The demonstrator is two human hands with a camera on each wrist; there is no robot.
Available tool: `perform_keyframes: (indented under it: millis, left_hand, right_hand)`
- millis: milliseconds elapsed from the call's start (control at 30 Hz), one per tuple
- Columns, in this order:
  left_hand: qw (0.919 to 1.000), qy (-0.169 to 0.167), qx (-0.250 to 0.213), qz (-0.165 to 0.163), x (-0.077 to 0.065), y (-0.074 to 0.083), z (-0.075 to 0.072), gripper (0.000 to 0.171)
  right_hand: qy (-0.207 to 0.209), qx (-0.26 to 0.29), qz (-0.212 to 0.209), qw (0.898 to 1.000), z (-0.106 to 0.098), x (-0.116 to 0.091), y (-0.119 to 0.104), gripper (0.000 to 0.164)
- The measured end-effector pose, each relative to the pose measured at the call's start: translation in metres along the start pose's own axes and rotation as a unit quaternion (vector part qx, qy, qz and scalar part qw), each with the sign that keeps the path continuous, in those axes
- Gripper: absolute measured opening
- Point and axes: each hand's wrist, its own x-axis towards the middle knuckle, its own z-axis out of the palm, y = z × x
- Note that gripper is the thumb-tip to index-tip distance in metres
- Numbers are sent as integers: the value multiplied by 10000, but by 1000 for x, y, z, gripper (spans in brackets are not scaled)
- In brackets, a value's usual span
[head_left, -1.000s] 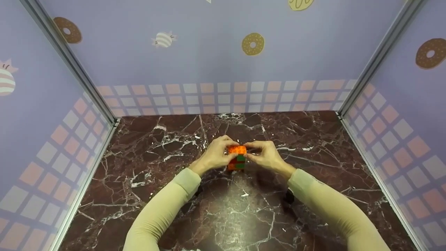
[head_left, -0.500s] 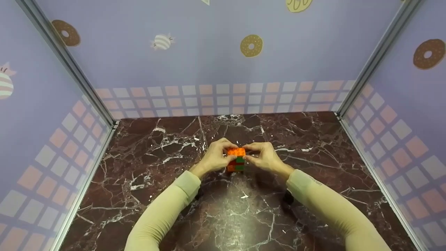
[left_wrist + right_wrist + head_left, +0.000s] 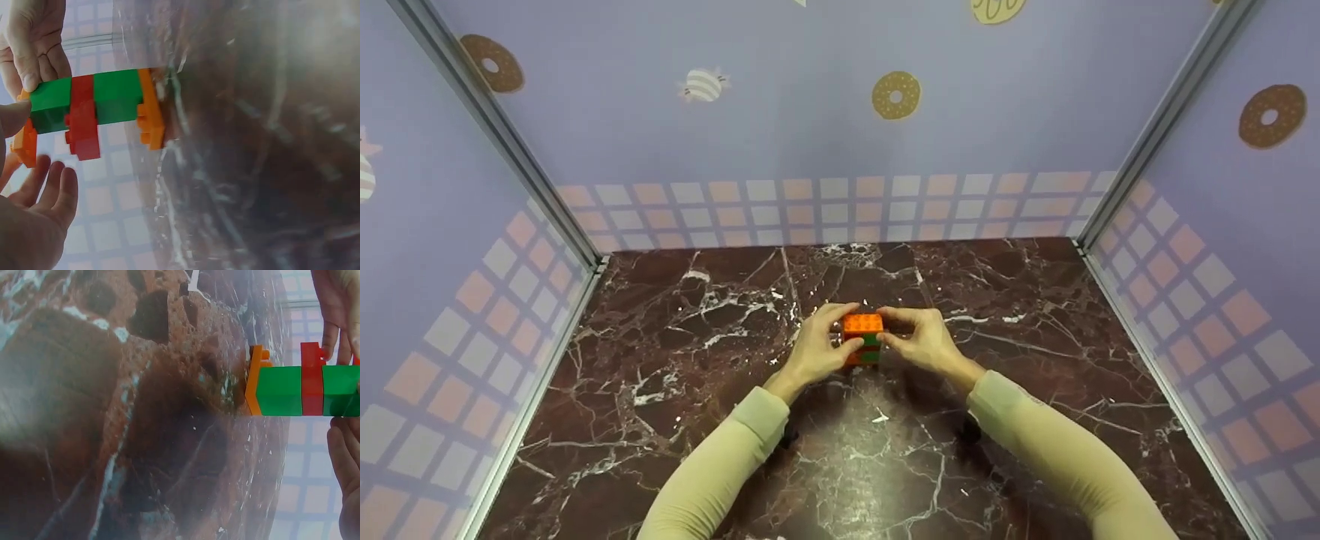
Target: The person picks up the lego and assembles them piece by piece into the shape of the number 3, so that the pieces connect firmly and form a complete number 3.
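A small tower of toy building bricks (image 3: pixel 862 324) stands upright on the marbled table between both hands. In the left wrist view its layers show as an orange top plate (image 3: pixel 26 147), green bricks (image 3: pixel 118 97), a red plate (image 3: pixel 84 126) and an orange base plate (image 3: pixel 152 112). My left hand (image 3: pixel 817 345) pinches the tower's upper left side, thumb in front and index finger behind; its other fingers (image 3: pixel 66 194) stand apart from the bricks. Opposite, my right hand (image 3: pixel 922 337) pinches the upper right side between thumb and index finger. The right fingertips are partly hidden behind the bricks.
Dark red marbled tabletop (image 3: pixel 690 375) surrounds the tower. A lilac back wall (image 3: pixel 795 135) with printed sweets and checks rises behind it. Side walls with metal corner posts (image 3: pixel 1170 127) flank the table.
The left hand has eased slightly outward, baring more of the orange top plate. The right hand stays at the tower's right side. The tower stands where it was; the view shifted slightly.
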Motion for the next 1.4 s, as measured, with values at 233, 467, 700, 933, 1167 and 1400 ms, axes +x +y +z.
perform_keyframes:
  millis: [233, 467, 700, 933, 1167, 1400]
  left_hand:
    - [9990, 250, -65, -377, -18, -6, 2, 69]
    - [9978, 270, 258, -557, -25, -9, 6, 66]
    - [9968, 370, 42, -706, -24, -11, 12, 61]
    - [9971, 447, 25, -613, -22, -11, 16, 60]
    - [9970, 455, -111, -621, -21, -9, 16, 60]
    - [9967, 414, -409, -565, -19, -6, 14, 62]
  right_hand:
    - [264, 730, 512, 9957, 11, -12, 7, 60]
    - [533, 926, 870, 9905, 24, -16, 14, 59]
    - [634, 660, 922, 9915, 32, -15, 10, 59]
    - [720, 763, 968, 9898, 33, -17, 10, 56]
    - [666, 859, 999, 9890, 30, -16, 11, 52]
    - [498, 1052, 1059, 9875, 25, -14, 8, 49]
